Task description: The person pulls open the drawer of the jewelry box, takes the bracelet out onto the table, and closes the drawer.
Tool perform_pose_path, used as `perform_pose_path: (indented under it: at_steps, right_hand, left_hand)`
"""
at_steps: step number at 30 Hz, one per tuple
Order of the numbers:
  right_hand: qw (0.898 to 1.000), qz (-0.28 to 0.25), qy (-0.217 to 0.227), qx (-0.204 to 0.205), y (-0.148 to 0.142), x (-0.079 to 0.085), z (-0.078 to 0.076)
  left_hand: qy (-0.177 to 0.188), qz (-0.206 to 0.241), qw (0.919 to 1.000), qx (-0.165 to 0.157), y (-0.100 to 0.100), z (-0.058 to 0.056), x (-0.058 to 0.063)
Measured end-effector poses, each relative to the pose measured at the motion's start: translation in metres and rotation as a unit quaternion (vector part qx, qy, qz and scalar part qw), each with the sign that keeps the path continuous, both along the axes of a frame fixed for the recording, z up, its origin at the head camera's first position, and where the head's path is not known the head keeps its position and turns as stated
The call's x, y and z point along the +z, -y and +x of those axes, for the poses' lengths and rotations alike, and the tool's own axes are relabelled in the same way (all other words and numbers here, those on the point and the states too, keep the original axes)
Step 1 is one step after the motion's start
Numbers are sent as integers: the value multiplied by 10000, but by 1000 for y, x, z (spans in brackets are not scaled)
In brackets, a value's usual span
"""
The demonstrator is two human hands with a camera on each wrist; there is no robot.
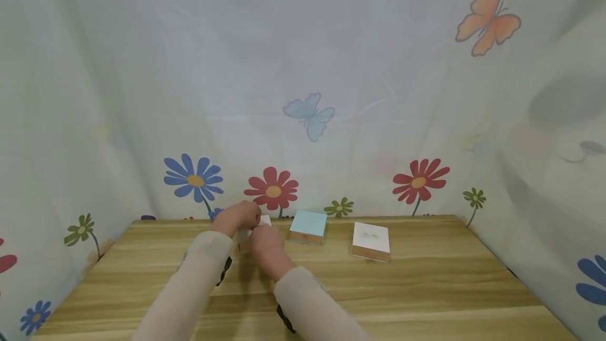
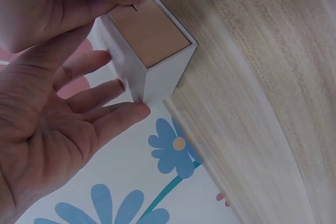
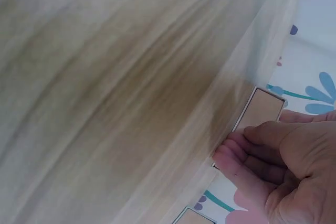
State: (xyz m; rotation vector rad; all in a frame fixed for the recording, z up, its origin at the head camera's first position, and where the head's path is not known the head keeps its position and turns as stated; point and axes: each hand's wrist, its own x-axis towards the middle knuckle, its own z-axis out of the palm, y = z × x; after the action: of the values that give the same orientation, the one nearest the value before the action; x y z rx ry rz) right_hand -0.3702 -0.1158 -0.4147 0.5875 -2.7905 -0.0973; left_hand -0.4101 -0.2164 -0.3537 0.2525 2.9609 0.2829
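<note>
In the head view a small white box point(image 1: 266, 220) with a brown front lies at the table's back left, mostly covered by both hands. My left hand point(image 1: 239, 216) holds it from the left, fingertips against its printed white face; the left wrist view shows these fingers point(image 2: 121, 119) lightly bent, the thumb partly hidden. My right hand point(image 1: 269, 246) is at the brown front, fingers curled. In the right wrist view its thumb and fingers point(image 3: 233, 156) pinch at one end of that brown panel point(image 3: 260, 109), framed by a thin white rim. What lies between the fingertips is hidden.
A light blue box point(image 1: 309, 222) with a brown front stands just right of the hands. Further right is another white box point(image 1: 371, 238) with small print on top. The wood-grain table point(image 1: 416, 299) ends at a flower-printed curtain point(image 1: 227, 67).
</note>
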Motion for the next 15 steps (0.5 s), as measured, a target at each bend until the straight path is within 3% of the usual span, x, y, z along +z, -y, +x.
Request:
perform_pose_path:
  at_steps: [9,15]
  right_hand:
    - [9971,-604,426,-202,2,13,-2]
    - [9947,-771,655,-201,6,13,-5]
  left_hand:
    - [-58,-9,10000,-3,2,4,3]
    - [55,-57,10000,-52,5,0,1]
